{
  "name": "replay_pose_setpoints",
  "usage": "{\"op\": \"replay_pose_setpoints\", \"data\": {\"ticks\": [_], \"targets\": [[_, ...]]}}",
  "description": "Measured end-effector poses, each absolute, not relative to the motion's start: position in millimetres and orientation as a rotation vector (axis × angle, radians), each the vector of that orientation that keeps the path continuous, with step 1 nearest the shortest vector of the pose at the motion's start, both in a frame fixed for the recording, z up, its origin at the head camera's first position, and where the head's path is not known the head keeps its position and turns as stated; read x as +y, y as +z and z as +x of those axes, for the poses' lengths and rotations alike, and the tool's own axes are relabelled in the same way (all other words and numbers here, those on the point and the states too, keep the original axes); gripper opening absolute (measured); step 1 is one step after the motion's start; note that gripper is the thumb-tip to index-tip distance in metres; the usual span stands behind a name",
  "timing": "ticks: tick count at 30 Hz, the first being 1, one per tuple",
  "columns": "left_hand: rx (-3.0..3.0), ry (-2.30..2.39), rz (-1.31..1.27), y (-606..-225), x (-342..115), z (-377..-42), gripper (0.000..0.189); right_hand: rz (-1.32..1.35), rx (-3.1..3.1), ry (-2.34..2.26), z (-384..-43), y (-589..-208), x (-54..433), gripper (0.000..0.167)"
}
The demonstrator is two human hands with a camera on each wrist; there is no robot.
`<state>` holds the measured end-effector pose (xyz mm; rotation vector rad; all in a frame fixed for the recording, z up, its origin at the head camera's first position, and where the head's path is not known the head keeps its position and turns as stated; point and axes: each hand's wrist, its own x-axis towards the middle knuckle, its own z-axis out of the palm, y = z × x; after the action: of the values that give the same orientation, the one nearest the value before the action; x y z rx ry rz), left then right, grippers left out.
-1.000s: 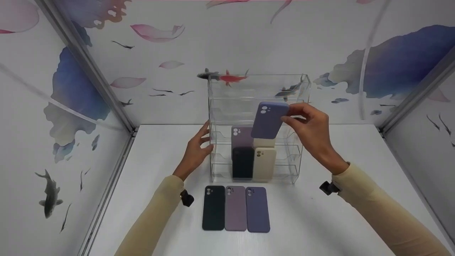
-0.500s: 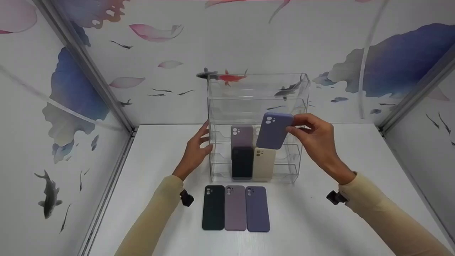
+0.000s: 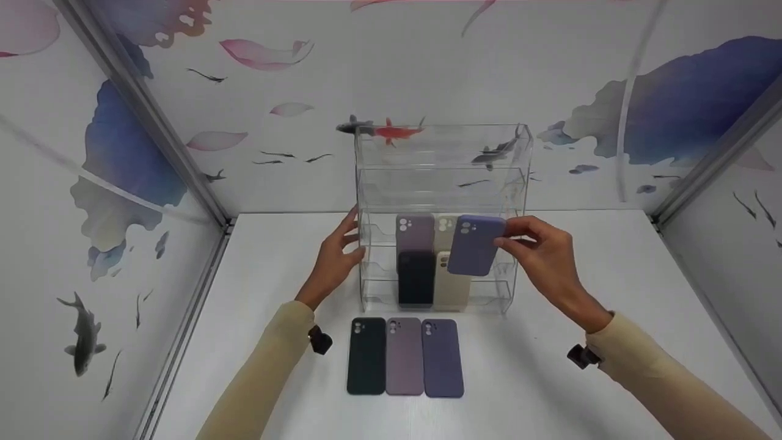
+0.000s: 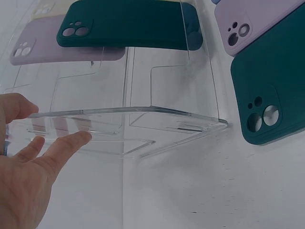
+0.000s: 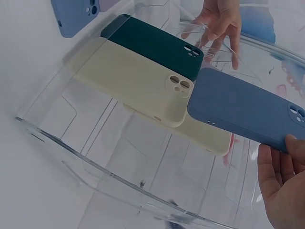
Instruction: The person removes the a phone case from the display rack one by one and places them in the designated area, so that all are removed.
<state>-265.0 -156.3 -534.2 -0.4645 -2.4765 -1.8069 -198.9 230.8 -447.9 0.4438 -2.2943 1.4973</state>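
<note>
My right hand pinches a lavender-blue phone case by its upper right edge, thumb in front. The case is slightly tilted and overlaps the cream phone case in the clear tiered rack. Next to that cream case stands a dark green phone case. A mauve phone case and another cream phone case stand one tier higher. My left hand rests against the rack's left side, fingers spread; its fingertips touch the clear side panel in the left wrist view.
On the white table before the rack lie a dark green case, a mauve case and a lavender-blue case, side by side. A printed wall rises behind the rack, with side walls at left and right.
My right hand has lowered the lavender-blue case and shifted it slightly right, uncovering the upper cream case's camera cutouts. The left hand stays at the rack's side.
</note>
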Motion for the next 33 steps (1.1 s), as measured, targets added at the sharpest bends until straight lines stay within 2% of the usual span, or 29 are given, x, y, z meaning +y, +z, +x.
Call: {"op": "replay_pose_setpoints", "data": {"ticks": [33], "targets": [[-2.458, -1.827, -0.470, -536.7, -156.6, -264.0, 0.089, 0.337, -2.447, 1.506, -173.2, -511.3, 255.0, 0.023]]}}
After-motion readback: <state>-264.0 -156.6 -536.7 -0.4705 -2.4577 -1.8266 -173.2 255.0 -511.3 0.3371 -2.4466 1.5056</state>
